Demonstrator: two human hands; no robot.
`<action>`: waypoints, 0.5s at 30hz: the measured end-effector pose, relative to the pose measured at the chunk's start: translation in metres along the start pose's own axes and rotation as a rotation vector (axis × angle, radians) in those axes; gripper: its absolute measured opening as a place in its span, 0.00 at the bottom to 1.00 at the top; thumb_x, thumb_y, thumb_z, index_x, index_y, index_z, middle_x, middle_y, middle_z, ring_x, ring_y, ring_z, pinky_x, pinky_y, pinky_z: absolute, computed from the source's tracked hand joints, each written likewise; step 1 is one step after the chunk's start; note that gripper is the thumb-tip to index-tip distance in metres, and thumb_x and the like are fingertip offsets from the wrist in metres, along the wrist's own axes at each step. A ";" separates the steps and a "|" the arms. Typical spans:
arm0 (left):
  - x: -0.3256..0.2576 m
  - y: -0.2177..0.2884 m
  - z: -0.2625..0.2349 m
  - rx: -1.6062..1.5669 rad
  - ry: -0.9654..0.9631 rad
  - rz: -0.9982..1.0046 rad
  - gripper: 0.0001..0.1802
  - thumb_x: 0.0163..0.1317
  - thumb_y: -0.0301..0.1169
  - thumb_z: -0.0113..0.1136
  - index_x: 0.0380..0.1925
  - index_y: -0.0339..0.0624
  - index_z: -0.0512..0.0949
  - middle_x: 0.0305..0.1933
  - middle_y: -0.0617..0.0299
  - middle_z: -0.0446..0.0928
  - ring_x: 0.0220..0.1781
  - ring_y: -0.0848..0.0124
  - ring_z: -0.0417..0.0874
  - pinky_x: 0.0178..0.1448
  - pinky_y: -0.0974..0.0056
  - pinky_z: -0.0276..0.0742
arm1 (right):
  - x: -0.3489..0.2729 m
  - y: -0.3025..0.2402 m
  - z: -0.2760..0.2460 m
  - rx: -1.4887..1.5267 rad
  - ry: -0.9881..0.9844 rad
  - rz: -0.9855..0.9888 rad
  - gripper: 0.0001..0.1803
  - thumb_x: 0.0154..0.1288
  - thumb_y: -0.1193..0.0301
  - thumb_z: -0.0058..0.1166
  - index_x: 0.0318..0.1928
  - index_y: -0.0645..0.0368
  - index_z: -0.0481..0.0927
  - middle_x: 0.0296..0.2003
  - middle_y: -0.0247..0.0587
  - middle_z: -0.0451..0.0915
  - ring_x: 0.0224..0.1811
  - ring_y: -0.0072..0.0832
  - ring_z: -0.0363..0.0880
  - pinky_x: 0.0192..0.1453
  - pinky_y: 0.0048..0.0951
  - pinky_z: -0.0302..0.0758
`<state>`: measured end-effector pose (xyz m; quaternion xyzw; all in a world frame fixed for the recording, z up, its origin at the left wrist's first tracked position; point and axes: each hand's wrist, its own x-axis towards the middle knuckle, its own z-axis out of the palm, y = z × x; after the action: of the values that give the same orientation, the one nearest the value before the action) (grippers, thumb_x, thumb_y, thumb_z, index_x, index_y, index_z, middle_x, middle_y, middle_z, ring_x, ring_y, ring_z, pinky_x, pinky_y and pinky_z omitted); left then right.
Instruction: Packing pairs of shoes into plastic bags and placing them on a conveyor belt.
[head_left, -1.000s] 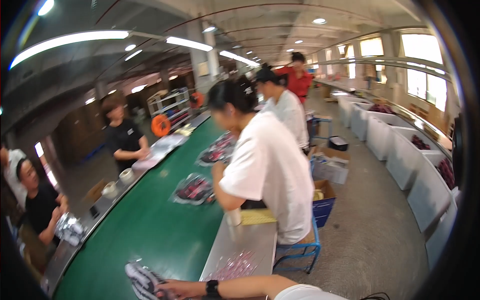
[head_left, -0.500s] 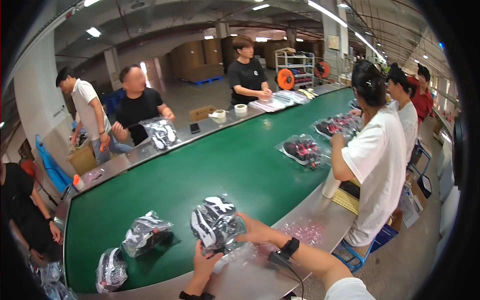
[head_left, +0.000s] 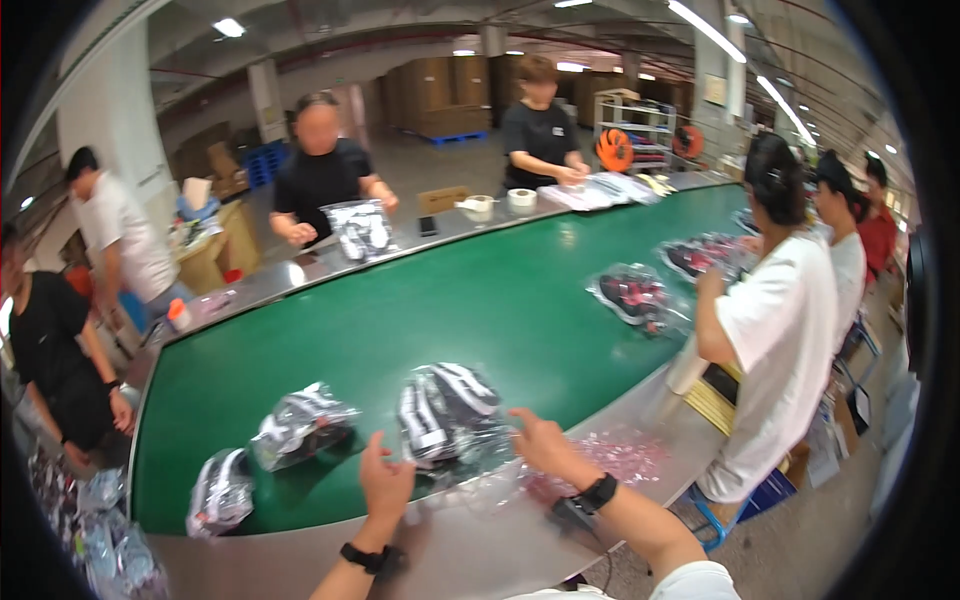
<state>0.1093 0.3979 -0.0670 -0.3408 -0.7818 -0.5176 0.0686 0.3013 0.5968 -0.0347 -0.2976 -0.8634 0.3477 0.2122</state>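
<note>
A clear plastic bag with a pair of black and white sneakers [head_left: 448,412] lies on the near edge of the green belt, between my two hands. My left hand [head_left: 386,482] is left of the bag, fingers apart and holding nothing. On the bag's right side is my right hand [head_left: 552,448], its index finger stretched toward the plastic; some of its fingers are hidden. Two more bagged pairs of black and white shoes, one nearer the middle [head_left: 303,426] and one farther left [head_left: 221,492], rest on the belt.
The green belt [head_left: 480,305] runs away to the right, with bagged red and black shoes [head_left: 636,297] on it. Pink crumpled packets [head_left: 610,462] lie on the metal ledge by my right arm. A co-worker in white [head_left: 775,320] sits at right; others stand across the belt.
The bagged sneakers have been set down on the belt. My hands have come away to either side of them, and the view has turned left.
</note>
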 end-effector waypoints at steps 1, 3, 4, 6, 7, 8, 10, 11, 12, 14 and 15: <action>-0.005 -0.012 0.000 -0.145 -0.118 -0.258 0.43 0.46 0.28 0.68 0.64 0.38 0.60 0.46 0.48 0.76 0.25 0.69 0.78 0.30 0.66 0.74 | -0.007 -0.006 -0.003 -0.008 -0.029 -0.008 0.20 0.62 0.72 0.48 0.56 0.61 0.70 0.21 0.52 0.78 0.25 0.46 0.79 0.33 0.44 0.74; -0.007 0.011 -0.017 -0.297 -0.472 -0.678 0.40 0.50 0.30 0.68 0.63 0.33 0.61 0.46 0.52 0.78 0.27 0.73 0.79 0.30 0.69 0.77 | -0.021 0.011 0.018 0.127 0.038 -0.166 0.19 0.63 0.74 0.44 0.54 0.64 0.71 0.28 0.56 0.78 0.29 0.41 0.79 0.35 0.42 0.74; -0.015 -0.066 -0.015 -0.359 -0.513 -0.314 0.30 0.54 0.29 0.66 0.57 0.30 0.69 0.38 0.54 0.80 0.26 0.72 0.80 0.27 0.69 0.79 | -0.018 0.012 0.039 0.206 -0.019 -0.290 0.19 0.64 0.73 0.42 0.55 0.66 0.71 0.31 0.56 0.78 0.31 0.41 0.77 0.37 0.40 0.73; -0.013 -0.002 -0.046 -0.466 -0.612 -0.580 0.14 0.63 0.30 0.55 0.45 0.33 0.75 0.32 0.58 0.77 0.24 0.71 0.76 0.25 0.68 0.75 | -0.021 0.015 0.053 0.309 -0.022 -0.180 0.21 0.64 0.73 0.41 0.57 0.67 0.69 0.33 0.57 0.78 0.35 0.44 0.77 0.40 0.38 0.74; -0.024 0.026 -0.067 -0.408 -0.516 -0.713 0.11 0.66 0.31 0.48 0.43 0.36 0.75 0.30 0.59 0.73 0.22 0.70 0.72 0.24 0.67 0.69 | -0.019 0.014 0.057 0.176 0.016 -0.166 0.19 0.62 0.72 0.44 0.53 0.64 0.74 0.34 0.54 0.80 0.38 0.45 0.80 0.42 0.39 0.75; -0.032 0.055 -0.080 -0.581 -0.403 -0.712 0.09 0.64 0.30 0.47 0.28 0.39 0.73 0.22 0.63 0.69 0.16 0.71 0.66 0.18 0.68 0.60 | -0.020 0.005 0.056 0.131 -0.026 -0.137 0.17 0.62 0.73 0.43 0.51 0.64 0.73 0.35 0.58 0.79 0.40 0.49 0.79 0.44 0.43 0.74; -0.039 0.067 -0.090 -0.605 -0.367 -0.731 0.09 0.65 0.30 0.47 0.26 0.41 0.70 0.22 0.62 0.68 0.17 0.71 0.66 0.19 0.68 0.61 | -0.029 -0.004 0.049 0.092 -0.032 -0.096 0.15 0.61 0.74 0.43 0.48 0.64 0.73 0.36 0.62 0.79 0.42 0.54 0.78 0.46 0.46 0.73; -0.038 0.054 -0.087 -0.607 -0.401 -0.700 0.09 0.65 0.30 0.47 0.26 0.41 0.70 0.22 0.62 0.68 0.17 0.71 0.66 0.19 0.68 0.61 | -0.033 -0.006 0.047 0.070 -0.051 -0.032 0.13 0.61 0.73 0.44 0.44 0.64 0.74 0.35 0.60 0.79 0.41 0.54 0.78 0.45 0.46 0.73; -0.039 0.044 -0.083 -0.767 -0.384 -0.688 0.08 0.66 0.30 0.48 0.29 0.40 0.72 0.23 0.61 0.69 0.18 0.71 0.67 0.19 0.68 0.62 | -0.038 -0.007 0.045 0.052 -0.081 0.030 0.11 0.60 0.72 0.45 0.40 0.63 0.75 0.33 0.59 0.79 0.39 0.54 0.78 0.44 0.46 0.73; -0.037 0.070 -0.090 -0.695 -0.475 -0.727 0.06 0.64 0.27 0.53 0.38 0.37 0.75 0.28 0.57 0.74 0.21 0.70 0.71 0.23 0.67 0.70 | -0.049 -0.015 0.038 0.036 -0.066 -0.019 0.12 0.63 0.68 0.45 0.42 0.62 0.77 0.36 0.57 0.80 0.39 0.50 0.79 0.42 0.44 0.74; -0.035 0.056 -0.086 -0.698 -0.488 -0.713 0.06 0.64 0.27 0.53 0.38 0.37 0.75 0.28 0.57 0.74 0.21 0.70 0.71 0.23 0.67 0.70 | -0.052 -0.017 0.035 0.024 -0.078 -0.068 0.15 0.67 0.65 0.44 0.43 0.62 0.79 0.38 0.54 0.81 0.39 0.46 0.80 0.41 0.43 0.75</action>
<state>0.1486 0.3212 -0.0013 -0.1676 -0.6239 -0.6432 -0.4110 0.3130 0.5353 -0.0539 -0.2520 -0.8764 0.3618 0.1937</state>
